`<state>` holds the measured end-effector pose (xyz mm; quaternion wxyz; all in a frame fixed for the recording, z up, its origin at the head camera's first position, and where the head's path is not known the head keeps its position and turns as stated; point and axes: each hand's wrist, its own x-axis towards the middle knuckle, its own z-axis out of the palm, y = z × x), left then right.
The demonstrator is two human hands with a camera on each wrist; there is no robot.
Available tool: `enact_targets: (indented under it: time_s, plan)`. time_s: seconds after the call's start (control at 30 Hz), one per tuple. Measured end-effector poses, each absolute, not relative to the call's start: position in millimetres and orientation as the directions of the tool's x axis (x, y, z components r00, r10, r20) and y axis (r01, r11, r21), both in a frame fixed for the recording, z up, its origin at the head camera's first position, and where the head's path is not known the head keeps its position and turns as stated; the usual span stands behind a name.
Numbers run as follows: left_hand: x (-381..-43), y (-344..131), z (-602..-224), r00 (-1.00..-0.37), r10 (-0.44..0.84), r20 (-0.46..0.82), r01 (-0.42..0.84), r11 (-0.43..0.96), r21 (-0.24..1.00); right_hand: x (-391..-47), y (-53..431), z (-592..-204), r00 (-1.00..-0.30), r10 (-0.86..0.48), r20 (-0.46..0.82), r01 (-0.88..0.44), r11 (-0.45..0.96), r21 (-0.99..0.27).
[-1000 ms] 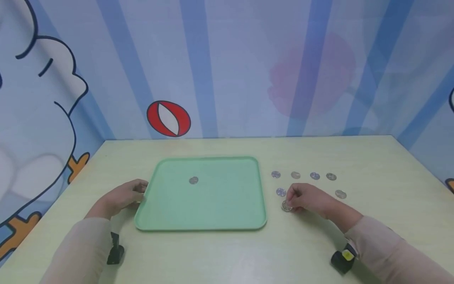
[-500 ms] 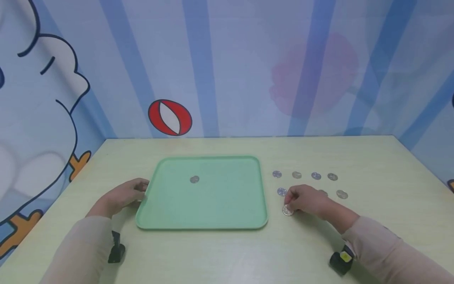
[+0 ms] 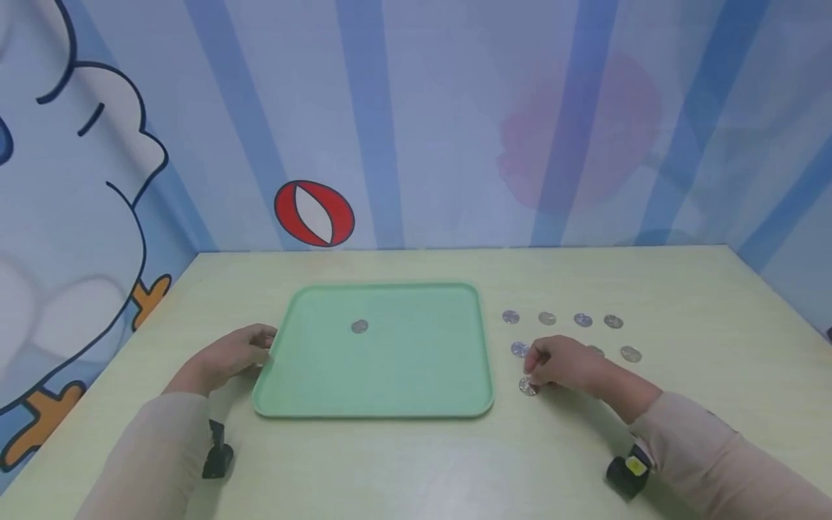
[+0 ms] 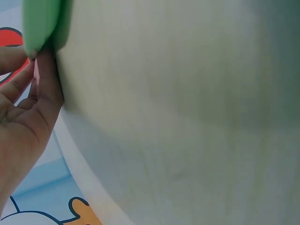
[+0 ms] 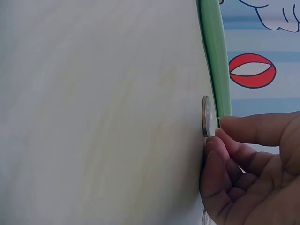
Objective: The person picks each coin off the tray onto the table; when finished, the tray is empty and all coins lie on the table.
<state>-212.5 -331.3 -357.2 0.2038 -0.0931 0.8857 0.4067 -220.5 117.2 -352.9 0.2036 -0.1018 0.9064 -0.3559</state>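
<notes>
In the head view a pale green tray (image 3: pixel 377 405) lies flat, with one silver coin (image 3: pixel 360 326) on it. My left hand (image 3: pixel 235 352) grips the tray's left rim, the rim (image 4: pixel 38 26) meeting the fingertips in the left wrist view. Right of the tray, my right hand (image 3: pixel 564 361) has its thumb and fingertips at the edge of a silver coin (image 3: pixel 528 386), low over the table. Seen nearly edge-on in the right wrist view, that coin (image 5: pixel 206 116) meets the fingertips at its lower end. The exact contact is partly hidden.
Several silver coins lie beyond the right hand, among them a front-row coin (image 3: pixel 519 349) and a far-row coin (image 3: pixel 583 320). One coin (image 3: pixel 594 351) is half hidden by the hand. A patterned blue wall (image 3: pixel 429 144) stands behind the pale table (image 3: pixel 390 477).
The coin at the right fingertips has shifted slightly toward the near edge, and its glint has changed. The left hand stays on the tray rim. The whole head view has drifted slightly.
</notes>
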Motion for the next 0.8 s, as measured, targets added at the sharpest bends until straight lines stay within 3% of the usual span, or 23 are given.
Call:
enact_targets:
  time_s: [0.8]
  plan:
    - [-211,-333,-356,-0.903,0.044,-0.427,-0.305,0.633,0.711,-225,115,-341,-0.855,-0.455,-0.25,-0.082,0.595,-0.8]
